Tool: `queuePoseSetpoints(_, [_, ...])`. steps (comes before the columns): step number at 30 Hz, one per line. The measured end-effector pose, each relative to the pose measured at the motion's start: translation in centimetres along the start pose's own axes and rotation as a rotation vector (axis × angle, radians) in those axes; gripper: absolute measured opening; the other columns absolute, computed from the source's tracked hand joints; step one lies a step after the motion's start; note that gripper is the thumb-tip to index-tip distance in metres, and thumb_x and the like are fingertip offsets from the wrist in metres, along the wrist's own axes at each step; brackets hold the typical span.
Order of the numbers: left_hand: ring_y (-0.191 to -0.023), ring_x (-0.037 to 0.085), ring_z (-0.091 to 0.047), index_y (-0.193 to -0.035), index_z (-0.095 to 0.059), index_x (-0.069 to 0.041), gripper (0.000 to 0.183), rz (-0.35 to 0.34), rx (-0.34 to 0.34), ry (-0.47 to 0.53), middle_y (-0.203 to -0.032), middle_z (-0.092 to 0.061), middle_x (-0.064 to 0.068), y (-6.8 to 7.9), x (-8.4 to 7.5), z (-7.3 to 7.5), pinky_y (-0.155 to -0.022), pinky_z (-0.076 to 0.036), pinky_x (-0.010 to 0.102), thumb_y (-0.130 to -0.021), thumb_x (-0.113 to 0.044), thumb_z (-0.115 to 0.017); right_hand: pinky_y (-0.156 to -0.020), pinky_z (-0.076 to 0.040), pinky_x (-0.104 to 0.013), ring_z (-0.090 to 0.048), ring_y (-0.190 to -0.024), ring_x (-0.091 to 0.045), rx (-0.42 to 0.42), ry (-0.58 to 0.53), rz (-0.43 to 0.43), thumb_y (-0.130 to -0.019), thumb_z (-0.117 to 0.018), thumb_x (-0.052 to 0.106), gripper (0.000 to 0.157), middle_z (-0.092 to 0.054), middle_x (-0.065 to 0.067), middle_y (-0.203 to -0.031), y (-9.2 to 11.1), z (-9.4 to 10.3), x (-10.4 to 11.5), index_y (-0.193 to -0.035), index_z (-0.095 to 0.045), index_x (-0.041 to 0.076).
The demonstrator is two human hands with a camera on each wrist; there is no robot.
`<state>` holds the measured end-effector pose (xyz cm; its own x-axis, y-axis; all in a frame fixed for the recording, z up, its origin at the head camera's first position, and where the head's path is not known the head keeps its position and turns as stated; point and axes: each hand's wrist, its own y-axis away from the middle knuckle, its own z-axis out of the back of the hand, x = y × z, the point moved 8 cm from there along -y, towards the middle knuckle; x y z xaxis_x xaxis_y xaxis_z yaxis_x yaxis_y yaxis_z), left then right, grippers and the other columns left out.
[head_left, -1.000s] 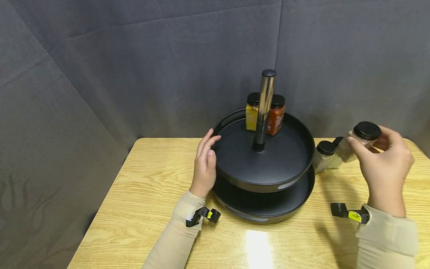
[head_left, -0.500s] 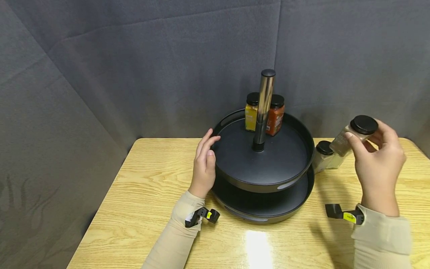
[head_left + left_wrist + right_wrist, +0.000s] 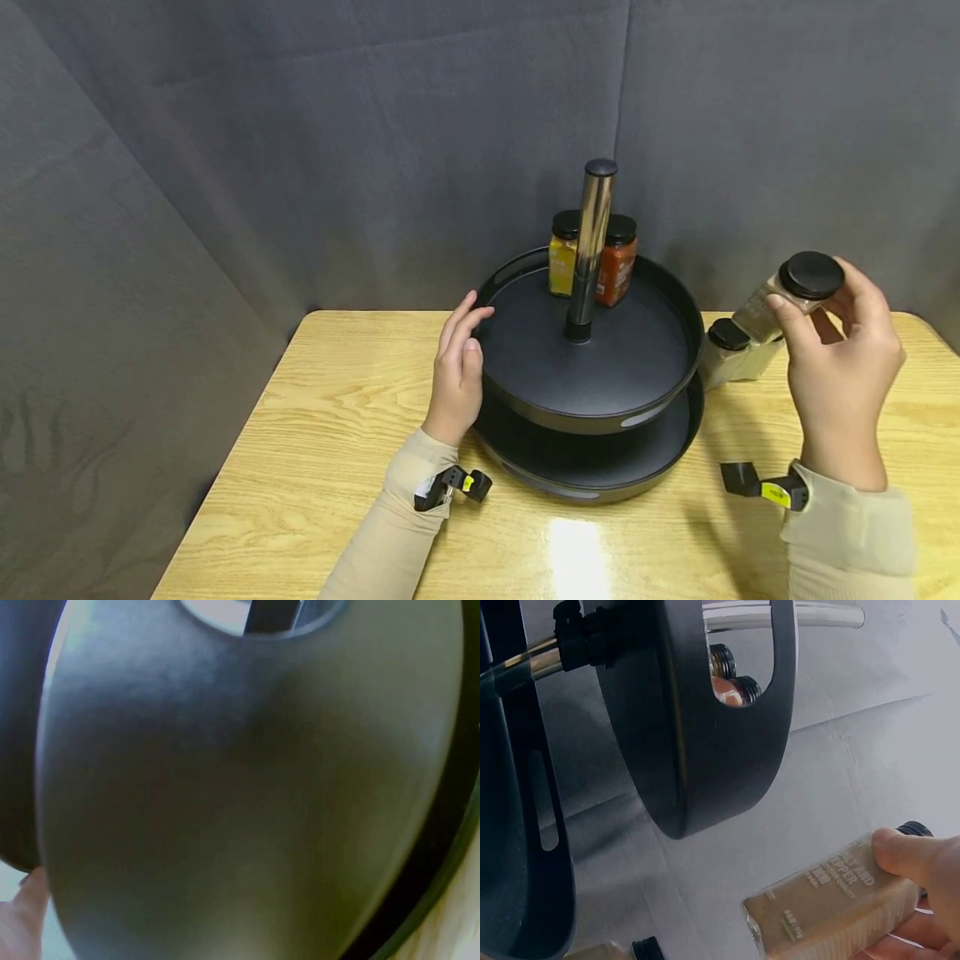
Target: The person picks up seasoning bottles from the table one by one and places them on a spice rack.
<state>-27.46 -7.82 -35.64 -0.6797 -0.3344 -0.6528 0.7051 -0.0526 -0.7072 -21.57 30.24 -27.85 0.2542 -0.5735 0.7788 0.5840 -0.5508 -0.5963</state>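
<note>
My right hand (image 3: 847,358) grips a clear seasoning jar (image 3: 768,304) by its upper part, tilted, its black lid toward the hand. The right wrist view shows tan powder in this jar (image 3: 817,907) and white print that includes "pepper". My left hand (image 3: 456,371) rests with fairly straight fingers against the left side of a black two-tier round rack (image 3: 585,379). On the rack's upper tray, behind the metal post (image 3: 592,225), stand a yellow spice jar (image 3: 561,262) and an orange-red one (image 3: 617,271). The left wrist view is mostly filled by the tray wall (image 3: 240,787).
Right of the rack, a black-lidded jar (image 3: 723,354) of pale powder stands on the wooden table (image 3: 360,400). Another pale jar (image 3: 757,362) beside it is partly covered by the held one. A grey curtain (image 3: 375,167) hangs behind the table.
My right hand has carried the seasoning jar a little left and upward, closer to the rack. My left hand stays at the rack's side.
</note>
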Motion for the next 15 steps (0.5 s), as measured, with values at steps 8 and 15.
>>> queuePoseSetpoints(8, [-0.147, 0.027, -0.035, -0.136, -0.058, -0.003, 0.053, 0.006, -0.006, 0.022, -0.158, -0.039, 0.013, 0.1, -0.1, -0.2, -0.115, -0.032, 0.048, -0.107, -0.036, -0.028, -0.094, -0.049, -0.018, -0.064, -0.103, -0.002, -0.027, -0.091, 0.016, -0.082, -0.082, 0.002, 0.052, -0.067, 0.005, -0.120, 0.5, 0.1, 1.2, -0.131, -0.068, 0.014])
queuePoseSetpoints(15, [-0.144, 0.027, -0.038, -0.136, -0.058, -0.004, 0.052, 0.011, -0.013, 0.001, -0.158, -0.039, 0.013, 0.0, 0.1, -0.1, -0.110, -0.037, 0.043, -0.107, -0.034, -0.028, -0.092, -0.050, -0.017, -0.065, -0.101, -0.001, 0.003, -0.100, 0.087, -0.083, -0.082, 0.003, 0.050, -0.068, 0.001, -0.120, -0.1, -0.5, 2.9, -0.130, -0.069, 0.014])
